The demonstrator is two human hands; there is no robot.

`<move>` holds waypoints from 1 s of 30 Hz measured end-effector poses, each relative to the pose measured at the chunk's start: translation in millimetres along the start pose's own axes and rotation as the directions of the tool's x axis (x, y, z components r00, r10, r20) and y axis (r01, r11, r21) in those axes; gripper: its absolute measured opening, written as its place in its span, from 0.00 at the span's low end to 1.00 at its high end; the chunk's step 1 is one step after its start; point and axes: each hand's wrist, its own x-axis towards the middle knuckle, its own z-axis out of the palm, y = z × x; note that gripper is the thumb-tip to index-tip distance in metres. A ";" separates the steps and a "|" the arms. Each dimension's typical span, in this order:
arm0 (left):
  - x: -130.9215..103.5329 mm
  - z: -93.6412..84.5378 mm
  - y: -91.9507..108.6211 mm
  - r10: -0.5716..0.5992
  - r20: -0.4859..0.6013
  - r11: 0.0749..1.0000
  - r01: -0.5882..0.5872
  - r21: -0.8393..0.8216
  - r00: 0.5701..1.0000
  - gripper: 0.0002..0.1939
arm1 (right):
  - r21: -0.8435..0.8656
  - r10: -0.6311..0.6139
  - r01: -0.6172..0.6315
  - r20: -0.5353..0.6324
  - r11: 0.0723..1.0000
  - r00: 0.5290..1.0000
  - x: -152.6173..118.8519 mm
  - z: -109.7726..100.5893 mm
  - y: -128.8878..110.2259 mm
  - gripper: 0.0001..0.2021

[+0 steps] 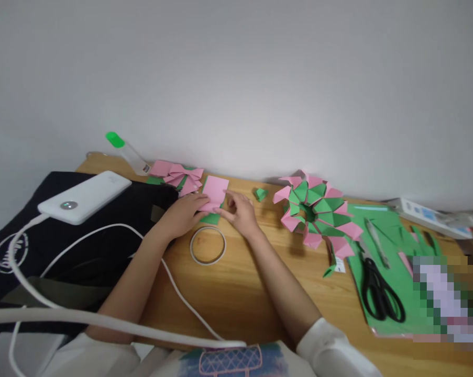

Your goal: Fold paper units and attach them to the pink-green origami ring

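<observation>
A pink sheet of paper (216, 187) lies over a green sheet of paper (211, 218) near the back of the wooden table. My left hand (186, 213) is closed on the left side of the pink sheet, fingers on top and thumb at its lower edge. From the right, my right hand (241, 210) touches the same sheet, its thumb at the lower edge and its index finger bent beside the right edge, the two apart. Just below the papers sits a thin ring-shaped roll of tape (208, 245).
Folded pink and green pieces (181, 177) lie at the back left. A pink and green paper ring (318, 209) stands right, near black scissors (381, 293) on green sheets (413, 314). A white power bank (85, 196) with a cable rests on black fabric (75, 246).
</observation>
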 end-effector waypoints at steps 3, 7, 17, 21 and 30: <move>-0.4 -1.6 2.4 -0.030 -0.011 1.000 0.030 0.001 1.000 0.22 | 0.005 -0.015 0.015 0.020 1.000 1.000 -0.2 -1.4 0.2 0.36; -0.3 -4.5 6.3 -0.061 -0.016 0.998 0.062 0.013 0.998 0.25 | -0.011 -0.002 0.002 0.049 1.000 0.999 0.8 -0.9 -1.7 0.40; -3.8 -6.9 5.3 -0.026 0.024 0.998 0.025 0.065 0.999 0.32 | -0.089 0.062 -0.055 0.072 0.995 0.995 0.9 -2.7 -9.6 0.37; -3.6 -8.9 5.8 -0.028 0.045 0.996 0.024 0.087 0.999 0.30 | -0.120 0.071 -0.061 0.082 0.991 0.994 1.0 -3.9 -12.3 0.37; -1.4 -15.6 4.0 -0.023 0.124 0.992 0.007 0.125 0.992 0.31 | -0.159 -0.016 0.037 0.129 0.987 0.991 2.4 -5.1 -17.0 0.35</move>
